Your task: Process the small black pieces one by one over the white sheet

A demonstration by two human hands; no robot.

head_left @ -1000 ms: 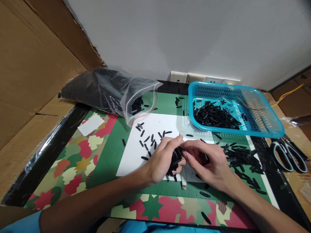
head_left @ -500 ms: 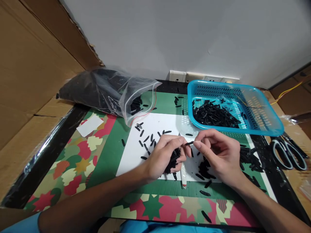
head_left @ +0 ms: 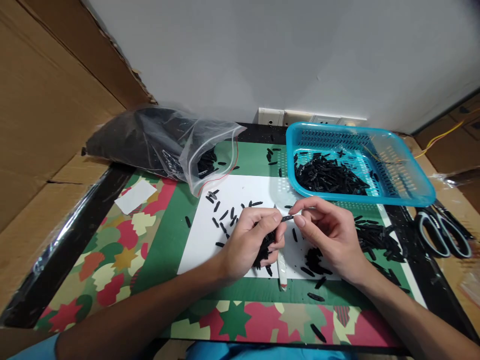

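Between my two hands is a slim black plastic piece [head_left: 287, 218]. My left hand [head_left: 243, 242] pinches one end of it between thumb and forefinger. The other fingers of that hand curl around a clump of similar black pieces [head_left: 264, 248]. My right hand [head_left: 333, 232] has its thumb and forefinger at the piece's other end; its remaining fingers are bent. Under the hands, loose black pieces lie on a white sheet [head_left: 195, 250], with a small dark heap [head_left: 315, 261] below my right hand. A slim white tool [head_left: 282, 274] lies partly hidden beneath my left hand.
A blue plastic basket [head_left: 405, 201] at the back right holds many black pieces. An open zip bag [head_left: 146, 142] of them lies back left. Scissors [head_left: 442, 235] rest at the right, beside another pile [head_left: 378, 239]. A white paper scrap [head_left: 135, 196] lies left; cardboard [head_left: 48, 65] stands beyond.
My right hand has come slightly left, closer to my left hand, and its thumb now meets the black piece's end. The whole view has shifted a little.
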